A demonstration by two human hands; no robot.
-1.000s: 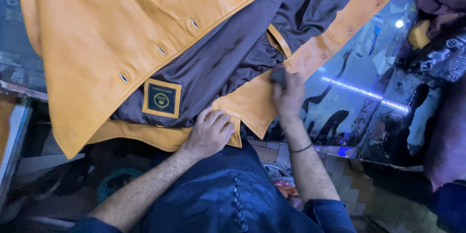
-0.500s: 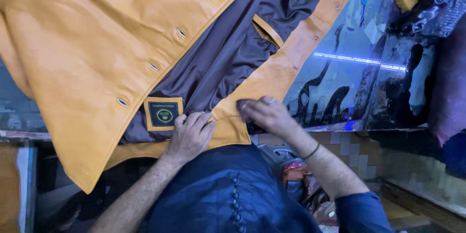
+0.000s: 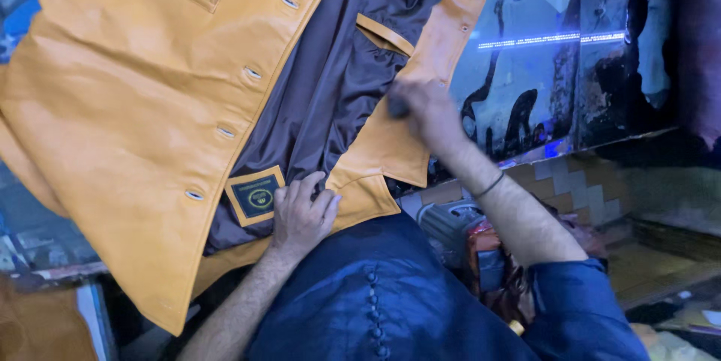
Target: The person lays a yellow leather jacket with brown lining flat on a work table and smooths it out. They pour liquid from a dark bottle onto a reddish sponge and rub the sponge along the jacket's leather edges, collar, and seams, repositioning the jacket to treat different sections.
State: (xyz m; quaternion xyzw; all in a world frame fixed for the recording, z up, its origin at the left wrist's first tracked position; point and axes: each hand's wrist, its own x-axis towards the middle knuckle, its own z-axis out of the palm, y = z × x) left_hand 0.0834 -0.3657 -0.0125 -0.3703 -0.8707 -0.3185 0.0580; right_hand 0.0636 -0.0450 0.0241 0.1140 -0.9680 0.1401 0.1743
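Mustard leather jacket [image 3: 128, 113] spread open across the bench, dark lining [image 3: 330, 83] up, hem hanging over the near edge toward the blue-shirted lap. Left hand [image 3: 300, 214] pressed flat on the hem of the front panel, fingers spread and closed on nothing, just beside the square label [image 3: 255, 196] sewn into the lining. Right hand [image 3: 424, 109] further up the facing strip [image 3: 390, 139], blurred, grip curled round a small dark object [image 3: 398, 108]; too smeared to tell what kind. Row of buttons [image 3: 225, 132] down the other front, toward the left edge, untouched.

Step in hand, by the look of it: rubbing or working along the inner facing while the other hand pins the leather taut. Next move likely calls for steady pressure from the left hand to stop the panel sliding off the near edge, and short, even passes along the strip, clear of the inner pocket trim [image 3: 384, 34] and the lining.
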